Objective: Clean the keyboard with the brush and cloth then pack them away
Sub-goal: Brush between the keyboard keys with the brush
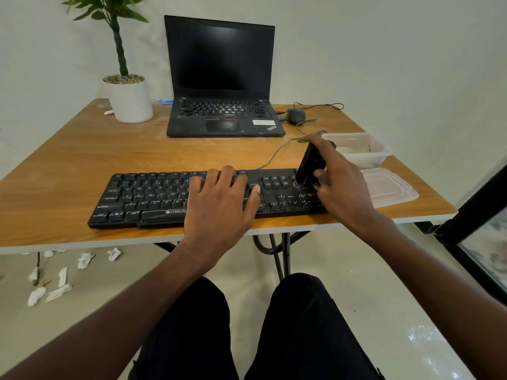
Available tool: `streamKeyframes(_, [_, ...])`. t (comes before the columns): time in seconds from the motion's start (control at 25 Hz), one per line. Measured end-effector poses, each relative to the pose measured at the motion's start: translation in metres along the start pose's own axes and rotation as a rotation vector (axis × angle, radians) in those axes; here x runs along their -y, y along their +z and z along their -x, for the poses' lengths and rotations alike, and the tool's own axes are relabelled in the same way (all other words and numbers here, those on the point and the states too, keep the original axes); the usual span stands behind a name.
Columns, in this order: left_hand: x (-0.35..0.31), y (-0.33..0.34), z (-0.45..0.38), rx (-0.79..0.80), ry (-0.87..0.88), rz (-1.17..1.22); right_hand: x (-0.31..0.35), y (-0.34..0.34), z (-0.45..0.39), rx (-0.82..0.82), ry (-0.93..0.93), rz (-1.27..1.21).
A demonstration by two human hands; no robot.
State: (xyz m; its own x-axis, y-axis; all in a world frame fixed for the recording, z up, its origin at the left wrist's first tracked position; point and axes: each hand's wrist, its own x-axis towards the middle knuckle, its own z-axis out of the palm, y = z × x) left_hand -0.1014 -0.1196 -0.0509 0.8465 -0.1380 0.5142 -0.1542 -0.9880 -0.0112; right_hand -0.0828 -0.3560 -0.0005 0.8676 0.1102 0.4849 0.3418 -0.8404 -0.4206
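The black brush (308,167) is gripped by the right hand (336,182) – its tip is set on the keyboard (153,198) at the right end. The keys are pressed by the flat, spread left hand (219,204) on the wooden surface (68,160).

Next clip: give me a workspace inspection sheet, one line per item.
Surface: wooden table, dusty near the back.
Job's things: black keyboard at the front edge; brush on its right-hand keys; clear container and loose lid at right; cloth not clearly seen.
Clutter: laptop, potted plant, mouse.
Grips: left hand flat on the keys; right hand grips the brush.
Cables: keyboard cable, mouse cable.
Surroundings: paper scraps on the floor.
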Motion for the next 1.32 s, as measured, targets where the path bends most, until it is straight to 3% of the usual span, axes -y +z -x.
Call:
streamKeyframes(0.12, [0.000,0.000,0.000,0.000,0.002,-0.004,0.001,-0.003,-0.003,-0.094,0.040,0.104])
streamKeyframes(0.28, [0.000,0.000,0.001,0.000,0.000,0.002,0.008,0.006,0.000,0.000,-0.040,-0.008])
streamKeyframes(0.44, [0.000,0.000,0.000,0.006,0.004,0.005,0.000,0.001,-0.003,-0.111,0.095,0.154])
streamKeyframes(0.6, [0.001,-0.001,0.001,-0.006,0.007,0.006,0.005,0.004,-0.001,-0.120,0.010,-0.055])
streamKeyframes(0.8, [0.000,-0.001,0.000,-0.004,0.010,0.008,-0.001,-0.002,-0.001,-0.151,0.094,0.202])
streamKeyframes(0.96, [0.001,0.000,0.000,-0.015,0.011,0.004,-0.005,-0.003,0.001,-0.100,-0.002,-0.143])
streamKeyframes(1.12, [0.000,0.000,0.001,-0.014,0.008,0.008,-0.012,-0.007,-0.003,-0.137,0.060,0.147])
streamKeyframes(1.2, [0.001,0.000,0.000,-0.017,0.009,0.007,-0.011,-0.006,-0.004,-0.154,0.036,0.076])
streamKeyframes(1.32, [0.001,-0.001,0.001,-0.020,0.007,0.000,-0.009,-0.002,-0.003,-0.042,-0.015,-0.053])
